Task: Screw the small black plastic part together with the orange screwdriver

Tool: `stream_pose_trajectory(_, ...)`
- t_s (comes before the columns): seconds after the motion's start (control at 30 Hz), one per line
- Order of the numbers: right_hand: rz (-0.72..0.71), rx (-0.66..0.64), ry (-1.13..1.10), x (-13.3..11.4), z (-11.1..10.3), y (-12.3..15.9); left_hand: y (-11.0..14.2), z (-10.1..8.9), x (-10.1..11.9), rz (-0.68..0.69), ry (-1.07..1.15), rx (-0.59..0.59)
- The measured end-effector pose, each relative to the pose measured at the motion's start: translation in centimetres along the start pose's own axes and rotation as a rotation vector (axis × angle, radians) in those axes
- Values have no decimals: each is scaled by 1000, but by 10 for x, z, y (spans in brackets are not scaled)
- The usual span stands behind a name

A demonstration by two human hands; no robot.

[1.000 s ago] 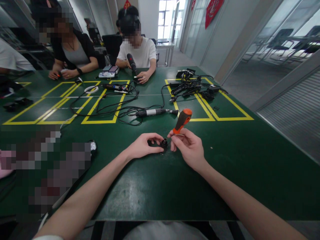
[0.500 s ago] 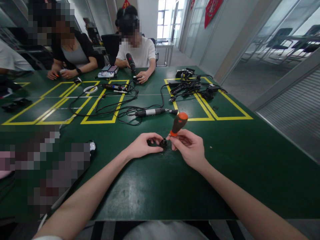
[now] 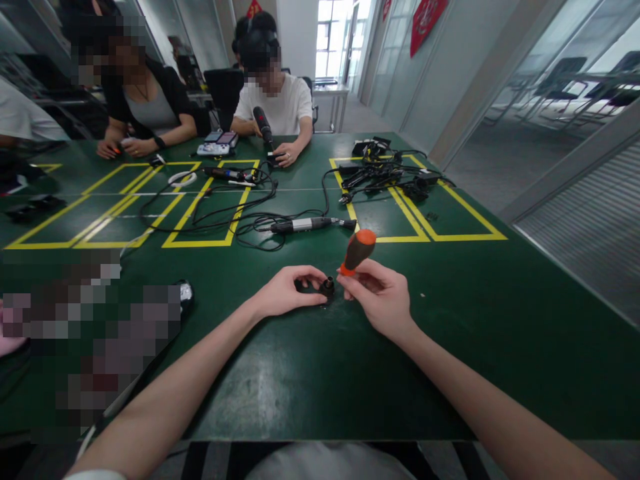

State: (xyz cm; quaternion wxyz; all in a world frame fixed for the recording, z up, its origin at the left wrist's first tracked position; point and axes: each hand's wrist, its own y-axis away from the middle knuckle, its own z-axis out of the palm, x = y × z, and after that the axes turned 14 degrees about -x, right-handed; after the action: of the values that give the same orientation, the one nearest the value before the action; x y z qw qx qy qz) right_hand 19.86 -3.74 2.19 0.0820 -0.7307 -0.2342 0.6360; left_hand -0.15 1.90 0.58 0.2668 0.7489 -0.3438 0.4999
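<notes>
My left hand (image 3: 295,289) is closed on a small black cylindrical part (image 3: 327,287), gripping it between thumb and fingers low over the green table (image 3: 280,400). The part stands with a round, hollow-looking end upward. To its right, my right hand (image 3: 380,293) pinches a screwdriver (image 3: 359,252) near the bottom of its handle. That handle is dark with an orange cap and an orange collar, and it leans up and to the right. My fingers hide the screwdriver's blade. A small gap shows between the two hands.
Beyond my hands lies a grey and black electric screwdriver (image 3: 305,225) with a coiled cable. Black cables and adapters (image 3: 375,170) are heaped at the back right inside yellow tape (image 3: 470,235). Across the table a person (image 3: 273,107) holds a power tool (image 3: 261,123); another person sits left.
The screwdriver handle has shifted very slightly downward. Both hands otherwise keep their places, and the left hand's grip on the black part looks the same.
</notes>
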Motion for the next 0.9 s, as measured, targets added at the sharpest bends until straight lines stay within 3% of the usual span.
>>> stream_pose_trajectory(0.33,-18,-65,-38,4,2,2,0,0,1,-15,-16,-1)
stream_pose_trajectory(0.6,60,1,-117,1,4,2,1,0,1,-17,-21,10)
stream_pose_trajectory(0.73,18,29,-107,2,4,1,1,0,0,-20,-18,9)
stream_pose_trajectory(0.9,11,-47,-117,4,4,2,0,0,0,-16,-21,12)
